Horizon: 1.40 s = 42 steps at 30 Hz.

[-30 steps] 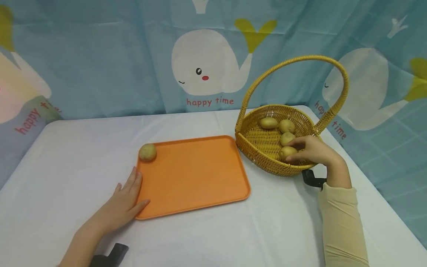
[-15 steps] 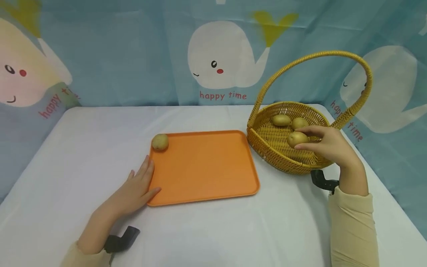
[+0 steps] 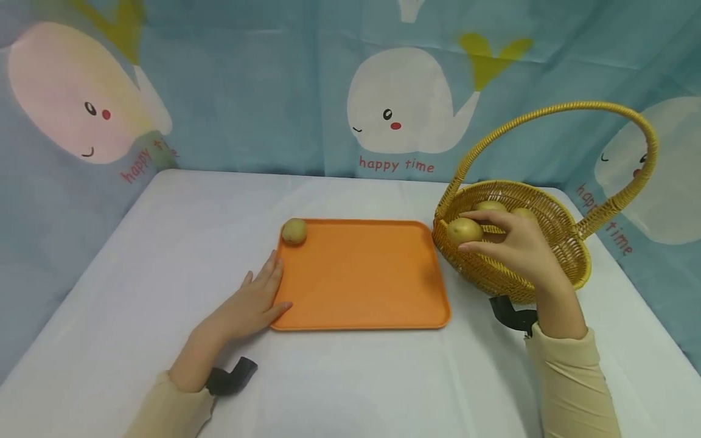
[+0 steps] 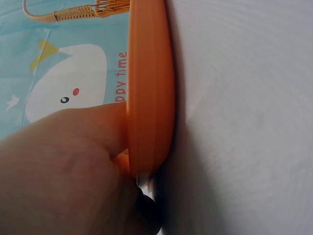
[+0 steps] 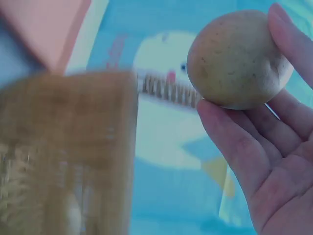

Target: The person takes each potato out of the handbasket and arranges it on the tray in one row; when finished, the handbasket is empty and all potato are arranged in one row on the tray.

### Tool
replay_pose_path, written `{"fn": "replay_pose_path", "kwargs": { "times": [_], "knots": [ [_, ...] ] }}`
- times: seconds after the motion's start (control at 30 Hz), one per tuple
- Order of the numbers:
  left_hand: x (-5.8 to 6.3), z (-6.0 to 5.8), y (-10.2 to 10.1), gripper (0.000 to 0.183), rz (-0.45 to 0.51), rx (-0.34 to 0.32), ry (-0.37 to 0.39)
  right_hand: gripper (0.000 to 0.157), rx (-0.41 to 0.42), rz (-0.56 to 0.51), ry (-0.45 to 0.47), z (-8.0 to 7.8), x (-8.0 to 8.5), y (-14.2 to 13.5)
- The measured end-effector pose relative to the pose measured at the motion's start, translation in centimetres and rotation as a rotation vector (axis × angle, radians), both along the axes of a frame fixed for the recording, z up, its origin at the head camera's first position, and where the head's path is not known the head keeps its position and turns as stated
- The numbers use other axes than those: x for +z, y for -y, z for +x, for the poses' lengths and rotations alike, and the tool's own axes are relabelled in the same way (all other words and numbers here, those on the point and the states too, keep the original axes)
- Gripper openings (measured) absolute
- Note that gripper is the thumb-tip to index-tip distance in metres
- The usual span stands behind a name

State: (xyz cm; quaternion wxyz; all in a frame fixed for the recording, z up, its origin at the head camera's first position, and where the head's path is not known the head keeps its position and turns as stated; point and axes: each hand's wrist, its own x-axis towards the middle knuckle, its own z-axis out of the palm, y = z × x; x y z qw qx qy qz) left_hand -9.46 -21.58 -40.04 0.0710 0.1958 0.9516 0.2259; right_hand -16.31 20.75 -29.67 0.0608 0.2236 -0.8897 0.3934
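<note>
My right hand (image 3: 523, 249) pinches a potato (image 3: 464, 231) between thumb and fingers, up over the left rim of the wicker basket (image 3: 582, 261). In the right wrist view the held potato (image 5: 234, 61) shows whole, beside the blurred basket wall (image 5: 93, 103). Inside the basket lie a potato (image 3: 490, 206) and another potato (image 3: 524, 213), both partly covered by my hand. My left hand (image 3: 246, 309) rests against the left edge of the orange tray (image 3: 361, 274), fingers stretched along it and thumb over the rim. One potato (image 3: 294, 231) sits in the tray's far left corner.
The basket's tall arched handle (image 3: 575, 107) rises over its right part. A white cloth (image 3: 383, 383) covers the table under tray and basket. Behind hangs a blue curtain (image 3: 263, 121) with whale prints.
My right hand has taken hold of a potato in the basket, lifted it and carried it left over the rim. My left hand stays at the tray's edge. The head view has shifted.
</note>
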Motion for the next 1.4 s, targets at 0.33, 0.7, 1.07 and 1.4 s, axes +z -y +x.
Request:
{"fn": "replay_pose_path", "kwargs": {
  "times": [0.33, 0.7, 1.07, 1.4],
  "knots": [
    [-0.2, 0.1, -0.1, 0.079, -0.023, 0.017, 0.014, 0.047, 0.158, -0.018, 0.062, -1.3, -1.4, 5.9],
    [0.3, 0.2, -0.1, 0.076, -0.045, 0.021, 0.019, 0.048, 0.28, -0.041, 0.153, -3.2, -3.8, 11.9],
    [0.3, 0.3, -0.2, 0.077, -0.066, 0.023, 0.022, 0.046, 0.285, -0.011, 0.22, -5.3, -5.9, 16.4],
    [0.7, 0.4, -0.4, 0.078, -0.068, 0.031, 0.033, 0.045, 0.286, 0.008, 0.31, -7.2, -7.4, 19.1]
  ]
}}
